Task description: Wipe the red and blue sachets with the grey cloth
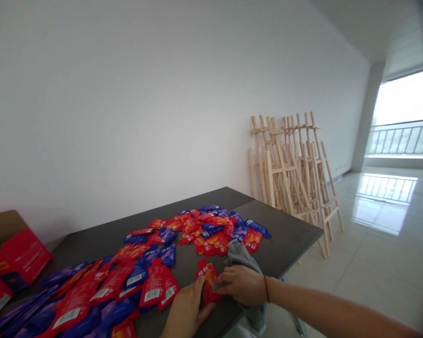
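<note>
My left hand (186,312) rests on the dark table (289,234) near its front edge, with thumb and fingers pinching the lower edge of a red packet (207,276). My right hand (242,284) comes in from the right with a red cord round the wrist. Its fingers are curled on a grey cloth (240,255) and press it against the same red packet. Many red and blue packets (204,230) lie scattered over the table, with a denser heap (91,295) to the left of my hands.
A red cardboard box (16,253) with open flaps stands at the table's left end. Several wooden easels (292,173) lean against the white wall beyond the table's far right corner. Glossy tiled floor (384,244) stretches right toward a bright balcony window.
</note>
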